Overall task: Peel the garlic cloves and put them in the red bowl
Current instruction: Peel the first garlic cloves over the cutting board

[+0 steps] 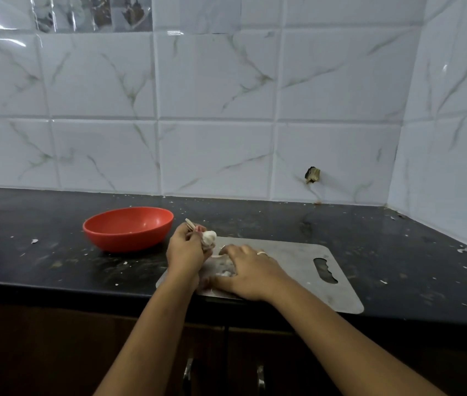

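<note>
Just left of frame centre, the left hand (186, 250) grips a garlic bulb (208, 237) in curled fingers, close beside the red bowl (126, 238) on the dark table (55, 252). The right hand (250, 270) arches over pale garlic bits (226, 272) on the steel board (298, 264); whether its fingers pinch one is hidden. Best to hold the bulb steady, pry off one clove at a time, and strip skins over the board.
</note>
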`<state>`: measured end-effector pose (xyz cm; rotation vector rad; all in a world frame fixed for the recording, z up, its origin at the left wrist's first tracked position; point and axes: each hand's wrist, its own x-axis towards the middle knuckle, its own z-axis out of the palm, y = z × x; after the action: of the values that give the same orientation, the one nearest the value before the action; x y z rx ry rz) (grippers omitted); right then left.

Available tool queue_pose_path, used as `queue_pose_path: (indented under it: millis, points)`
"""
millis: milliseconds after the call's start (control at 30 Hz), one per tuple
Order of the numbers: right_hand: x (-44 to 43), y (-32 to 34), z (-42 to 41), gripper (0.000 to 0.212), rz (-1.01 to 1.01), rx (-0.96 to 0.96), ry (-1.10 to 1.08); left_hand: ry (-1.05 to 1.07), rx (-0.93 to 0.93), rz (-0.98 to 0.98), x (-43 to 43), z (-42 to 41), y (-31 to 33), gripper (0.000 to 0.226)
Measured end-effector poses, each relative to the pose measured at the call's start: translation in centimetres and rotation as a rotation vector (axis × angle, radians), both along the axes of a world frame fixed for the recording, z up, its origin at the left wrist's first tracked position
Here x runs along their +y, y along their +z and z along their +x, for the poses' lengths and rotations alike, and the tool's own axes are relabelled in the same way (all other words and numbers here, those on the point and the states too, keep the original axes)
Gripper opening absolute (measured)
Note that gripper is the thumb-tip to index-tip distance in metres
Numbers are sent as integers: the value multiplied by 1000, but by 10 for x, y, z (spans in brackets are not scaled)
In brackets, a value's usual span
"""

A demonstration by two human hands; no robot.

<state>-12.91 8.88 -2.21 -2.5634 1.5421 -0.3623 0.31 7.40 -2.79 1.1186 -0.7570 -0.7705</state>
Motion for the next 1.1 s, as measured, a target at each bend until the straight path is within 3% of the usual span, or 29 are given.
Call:
queue_pose_path:
  millis: [100, 300, 500, 700, 833, 1000, 1100]
  points:
    - [-17, -2, 1, 66, -84, 20, -37, -27, 34, 12, 5, 9, 5, 24]
    - [-54, -5, 20, 64, -33, -30, -29, 3, 0, 20, 6, 9, 1, 24]
    - [-66, 1, 26, 32, -177, 12, 8, 61, -150, 34, 0, 7, -6, 25]
    - [-66, 5, 23, 38, -239, 116, -1, 92, -187, 16, 5, 1, -8, 23]
    - [-65, 7, 7, 41, -185, -33, -49, 164, -219, 43, 21, -18, -2, 18]
    - [-66, 19, -68, 49, -143, -441, -192, 174, -354, 31, 35, -44, 0, 16]
    - [-60, 21, -142, 50, -162, -450, -343, 169, -430, 25, 38, -52, 2, 14]
